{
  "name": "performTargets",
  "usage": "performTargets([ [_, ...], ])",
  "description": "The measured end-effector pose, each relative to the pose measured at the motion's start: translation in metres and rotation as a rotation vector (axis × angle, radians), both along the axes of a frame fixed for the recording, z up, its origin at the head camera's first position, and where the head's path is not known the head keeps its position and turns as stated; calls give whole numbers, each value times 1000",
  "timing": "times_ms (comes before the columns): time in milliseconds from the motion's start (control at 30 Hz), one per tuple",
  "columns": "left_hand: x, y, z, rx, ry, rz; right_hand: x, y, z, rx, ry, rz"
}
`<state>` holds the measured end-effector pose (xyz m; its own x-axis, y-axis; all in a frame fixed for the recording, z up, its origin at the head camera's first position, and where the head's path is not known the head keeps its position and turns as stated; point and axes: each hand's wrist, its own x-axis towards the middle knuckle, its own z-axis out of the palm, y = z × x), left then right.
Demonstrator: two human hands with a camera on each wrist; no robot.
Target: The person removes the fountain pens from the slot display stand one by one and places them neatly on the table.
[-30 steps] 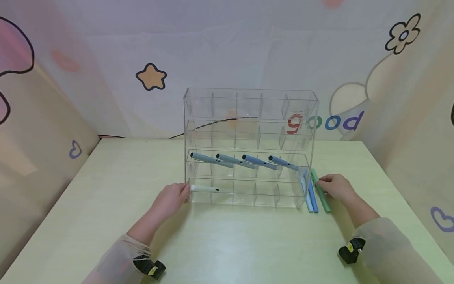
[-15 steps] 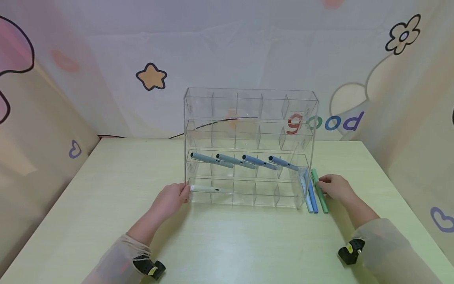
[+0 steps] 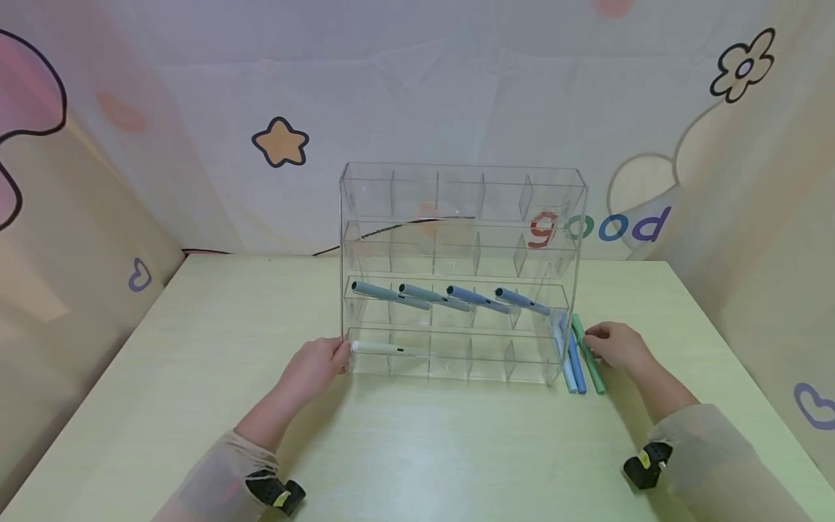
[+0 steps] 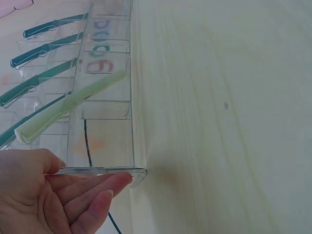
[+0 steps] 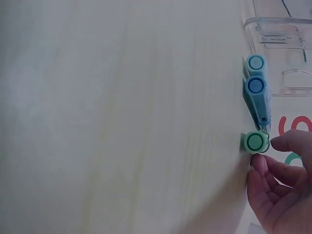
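Note:
A clear acrylic rack point(image 3: 459, 197) with tiers of small compartments stands upright on the table. My left hand point(image 3: 314, 366) grips the lower part of its left side panel, thumb on one face and fingers on the other, as the left wrist view shows. A pale green pen point(image 4: 73, 101) lies in the bottom tier beside that hand. To the right of the rack, my right hand point(image 3: 618, 344) pinches a green pen point(image 3: 593, 368) between thumb and fingertips at the table. A blue pen point(image 3: 575, 362) and a light blue pen point(image 3: 568, 375) lie just left of it.
Across the rack's third tier, two grey-teal pens, one nearest the left point(image 3: 391, 294), and two blue pens, one at the right end point(image 3: 522, 301), lie slanted. A patterned cloth point(image 3: 457, 94) hangs behind and beside the table point(image 3: 430, 449).
The green pen's near end has shifted slightly left toward the blue pen under my right hand. My left hand and the rack have stayed in place.

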<state>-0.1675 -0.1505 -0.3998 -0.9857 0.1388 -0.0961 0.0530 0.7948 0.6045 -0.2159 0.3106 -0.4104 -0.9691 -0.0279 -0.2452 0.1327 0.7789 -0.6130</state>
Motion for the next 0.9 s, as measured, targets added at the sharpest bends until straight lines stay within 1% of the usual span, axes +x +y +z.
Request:
performTargets([
  [167,2,0,-2,4,-8,3,2,0,-2,12,-6,18],
  [267,3,-1,-2,10,-8,4,1,0,-4,33,-5,18],
  [500,1,-1,-2,3,17,-3,-2,-1,-5,54,-15,-1],
  [733,0,0,-1,2,8,3,-3,-1,-5,57,4,13],
  [900,-1,0,0,2,7,0,-3,-2,-3,56,5,9],
])
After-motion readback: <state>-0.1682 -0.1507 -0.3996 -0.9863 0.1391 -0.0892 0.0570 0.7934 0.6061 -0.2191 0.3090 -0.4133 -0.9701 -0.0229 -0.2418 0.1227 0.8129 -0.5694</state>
